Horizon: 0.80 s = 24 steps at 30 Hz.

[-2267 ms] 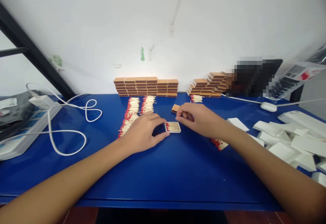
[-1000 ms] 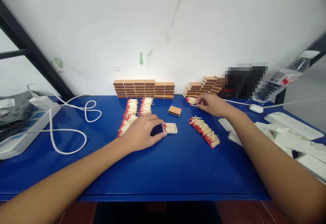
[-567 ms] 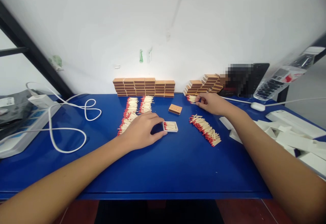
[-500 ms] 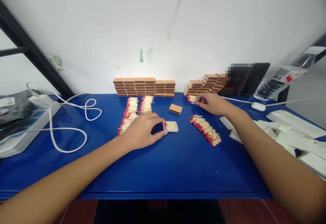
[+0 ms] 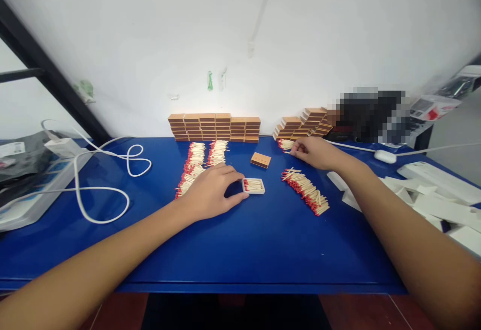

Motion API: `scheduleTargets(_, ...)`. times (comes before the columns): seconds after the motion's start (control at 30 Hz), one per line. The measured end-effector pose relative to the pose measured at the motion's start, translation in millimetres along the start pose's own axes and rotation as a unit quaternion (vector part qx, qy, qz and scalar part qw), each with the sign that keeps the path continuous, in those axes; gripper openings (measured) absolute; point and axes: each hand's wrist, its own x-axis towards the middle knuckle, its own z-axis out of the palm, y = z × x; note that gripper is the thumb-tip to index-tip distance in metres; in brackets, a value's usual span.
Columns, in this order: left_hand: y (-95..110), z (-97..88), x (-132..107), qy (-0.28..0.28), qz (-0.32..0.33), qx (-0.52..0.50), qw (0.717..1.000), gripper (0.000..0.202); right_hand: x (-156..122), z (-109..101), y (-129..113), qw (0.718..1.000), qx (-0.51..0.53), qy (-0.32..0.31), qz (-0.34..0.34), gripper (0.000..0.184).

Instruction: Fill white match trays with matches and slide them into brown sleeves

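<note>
My left hand (image 5: 212, 190) rests on the blue table (image 5: 240, 250), thumb and forefinger bracing the left end of a small white tray of matches (image 5: 253, 186). My right hand (image 5: 315, 152) reaches to the far right, its fingers pinched at a small heap of red-tipped matches (image 5: 285, 143) by the wall. A row of matches (image 5: 306, 192) lies between the hands. A brown matchbox sleeve (image 5: 260, 159) lies flat behind the tray.
Stacked brown matchboxes (image 5: 214, 127) line the wall, with a slumped stack (image 5: 304, 124) to the right. Two rows of matches (image 5: 195, 165) lie left of my left hand. White cable (image 5: 101, 185) and a power strip (image 5: 33, 190) lie left; white cardboard pieces (image 5: 432, 200) lie right.
My right hand left the tray and reached back to the heap of matches by the wall, uncovering the row of matches. My left hand has kept its hold on the tray.
</note>
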Motion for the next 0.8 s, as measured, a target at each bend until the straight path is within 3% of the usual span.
scheduleTargets(0.1,0.1,-0.3,-0.1,0.003,0.000,0.001,1.000,0.032,-2.1,-1.1,-3.9,1.000,0.000,-0.009,0.011,0.013)
scheduleTargets(0.23,-0.2,0.8,-0.2,0.007,-0.005,0.003,1.000,0.031,-11.8,-7.4,-19.7,0.999,0.022,0.003,-0.024,0.016)
scheduleTargets(0.37,-1.5,2.7,0.9,0.029,-0.022,0.008,0.999,0.029,-30.8,-10.4,-59.6,0.988,0.118,0.001,-0.102,0.024)
scheduleTargets(0.57,-2.0,3.1,1.6,0.044,-0.034,0.008,0.998,0.029,-57.4,8.3,-117.5,0.963,0.193,-0.063,-0.177,0.024)
scheduleTargets(0.8,-1.7,2.8,1.8,0.039,-0.029,0.002,0.999,0.030,-62.0,13.8,-122.8,0.964,0.170,-0.099,-0.179,0.022)
